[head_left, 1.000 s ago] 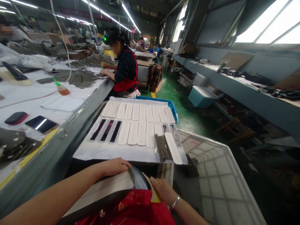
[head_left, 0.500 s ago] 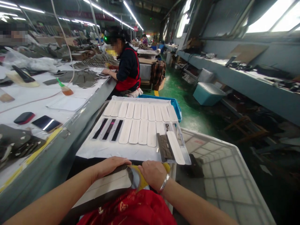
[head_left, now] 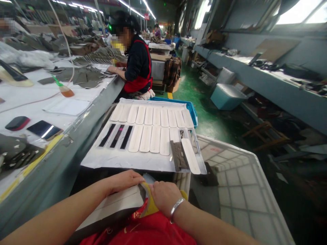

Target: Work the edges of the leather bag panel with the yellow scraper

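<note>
Across my lap lies a long dark piece with a white face (head_left: 114, 201). My left hand (head_left: 124, 181) rests over its far edge, fingers closed on its end beside a yellow flexible strip (head_left: 151, 206). Closed around that yellow strip is my right hand (head_left: 165, 197), with a silver bracelet at its wrist. The strip bends between the two hands, and its upper end meets my left fingertips. Just beyond the hands sits a white-covered board (head_left: 109, 160) bearing rows of white rounded strips (head_left: 155, 139), several dark strips (head_left: 126, 137) and an olive fabric piece (head_left: 181, 156).
A white lattice crate (head_left: 245, 190) stands at right. The workbench (head_left: 84, 122) on the left holds a phone (head_left: 44, 130), a glue bottle (head_left: 65, 91) and fabric pieces. A co-worker in a red apron (head_left: 139, 85) sits ahead. A blue bin (head_left: 191, 114) is behind the board.
My hands have drawn closer together at the end of the white-faced piece. The yellow strip now reaches my left fingertips, and more red cloth shows beneath it. The view has shifted slightly.
</note>
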Available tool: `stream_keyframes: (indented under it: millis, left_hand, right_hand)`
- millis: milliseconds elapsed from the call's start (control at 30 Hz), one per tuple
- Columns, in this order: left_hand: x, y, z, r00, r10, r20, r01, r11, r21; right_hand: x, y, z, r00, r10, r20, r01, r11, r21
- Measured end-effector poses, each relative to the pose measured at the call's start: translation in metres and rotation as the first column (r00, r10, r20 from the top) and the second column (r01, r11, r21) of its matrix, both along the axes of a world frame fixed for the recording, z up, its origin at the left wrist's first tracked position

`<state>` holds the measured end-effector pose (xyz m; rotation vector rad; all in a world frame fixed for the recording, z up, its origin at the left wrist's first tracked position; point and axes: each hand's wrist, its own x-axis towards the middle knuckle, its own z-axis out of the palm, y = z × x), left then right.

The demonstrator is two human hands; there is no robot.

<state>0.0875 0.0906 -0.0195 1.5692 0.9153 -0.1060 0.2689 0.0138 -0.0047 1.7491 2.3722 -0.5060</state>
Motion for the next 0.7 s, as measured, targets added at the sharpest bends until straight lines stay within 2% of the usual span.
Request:
stream_keyframes:
  millis: [300,567,700]
  left_hand:
    - [-0.003,-0.011,0.003,0.999,0.024,0.041,-0.022,0.999,-0.035]
    - [-0.001,-0.006,0.003,0.998,0.044,0.039,-0.041,0.996,-0.078]
    - [-0.004,-0.005,0.006,0.997,0.073,0.033,-0.07,0.994,-0.085]
  right_hand:
    - [-0.012,-0.013,0.003,0.999,-0.045,0.007,0.045,0.998,-0.033]
    - [-0.016,-0.012,0.013,0.994,-0.107,0.002,0.105,0.982,-0.157]
    - [-0.019,-0.014,0.007,0.991,-0.134,0.025,0.136,0.984,-0.115]
